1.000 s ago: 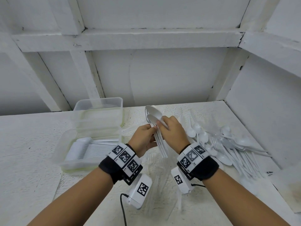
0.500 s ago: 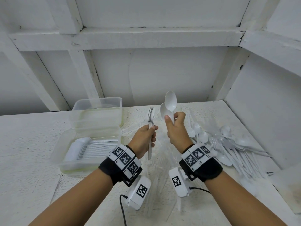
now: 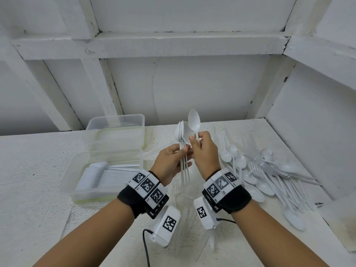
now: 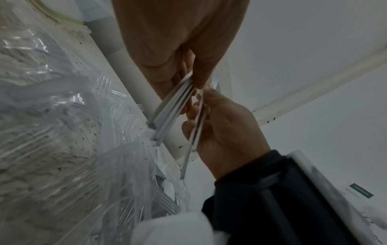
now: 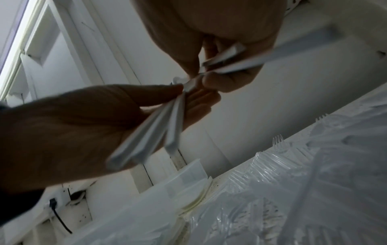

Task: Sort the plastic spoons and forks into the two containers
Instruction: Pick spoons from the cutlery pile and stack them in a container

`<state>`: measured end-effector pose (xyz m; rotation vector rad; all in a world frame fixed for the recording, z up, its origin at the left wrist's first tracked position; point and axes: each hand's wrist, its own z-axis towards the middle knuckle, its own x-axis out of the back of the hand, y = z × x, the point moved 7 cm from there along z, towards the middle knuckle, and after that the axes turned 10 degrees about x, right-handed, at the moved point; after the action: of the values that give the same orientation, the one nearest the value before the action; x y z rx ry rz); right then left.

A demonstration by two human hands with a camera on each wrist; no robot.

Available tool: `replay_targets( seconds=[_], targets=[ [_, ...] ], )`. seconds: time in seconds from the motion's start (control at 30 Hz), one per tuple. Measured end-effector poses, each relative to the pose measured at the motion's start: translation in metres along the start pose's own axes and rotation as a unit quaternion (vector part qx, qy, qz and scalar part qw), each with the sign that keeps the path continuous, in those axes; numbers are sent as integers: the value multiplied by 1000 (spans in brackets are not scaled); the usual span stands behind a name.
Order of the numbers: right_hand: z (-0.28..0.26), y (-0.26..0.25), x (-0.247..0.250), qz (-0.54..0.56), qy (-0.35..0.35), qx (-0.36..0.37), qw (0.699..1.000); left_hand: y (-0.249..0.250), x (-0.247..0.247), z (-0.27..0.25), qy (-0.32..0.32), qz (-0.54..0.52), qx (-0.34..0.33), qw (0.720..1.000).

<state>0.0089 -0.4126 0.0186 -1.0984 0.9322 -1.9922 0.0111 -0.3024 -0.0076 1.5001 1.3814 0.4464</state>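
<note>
- Holding their loads upright above the bench (image 3: 38, 170), the two hands sit almost touching, well clear of the surface below them.
- Left hand (image 3: 170, 162): thumb and fingers pinch a small stack of forks (image 3: 182, 143) by the handles; tines point up and away, handle ends point down toward the wrists.
- Right hand (image 3: 205, 153): thumb and fingers grip two spoons (image 3: 194, 123) by the necks, bowls upward, one bowl standing higher than the other; their long axis runs nearly vertical, just beside the forks.
- Left of the left hand lie two clear containers: the near container (image 3: 107, 197) holds a neat row of white cutlery lying on its side, the far container (image 3: 115, 120) sits just behind it against the wall.
- Right of the right hand a loose pile of spoons and forks (image 3: 269, 174) spreads toward the side wall, handles mostly pointing toward the person.
- Open bench lies far left of the containers; the back wall and right wall close in the other sides.
- Beneath the wrists lies crumpled clear wrapping (image 4: 62, 116) with clear forks in it, hard to count.
- Wrist views are blurred; the fork tines and spoon bowls are hidden behind the fingers there.
</note>
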Motion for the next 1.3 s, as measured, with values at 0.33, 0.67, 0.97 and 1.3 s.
replay_targets(
  seconds=[0.33,0.67,0.97,1.3],
  targets=[
    [0,-10,-1,-71,4,61,996,4,-1,0,17,33,-26,999],
    [4,-7,-2,-8,-8,10,1000,4,3,-1,25,64,-36,997],
    [9,-21,7,-42,-35,60,997,4,14,0,30,24,-27,999],
    [-4,-21,0,-5,-61,74,995,6,8,-2,-10,4,-11,1000]
  ],
)
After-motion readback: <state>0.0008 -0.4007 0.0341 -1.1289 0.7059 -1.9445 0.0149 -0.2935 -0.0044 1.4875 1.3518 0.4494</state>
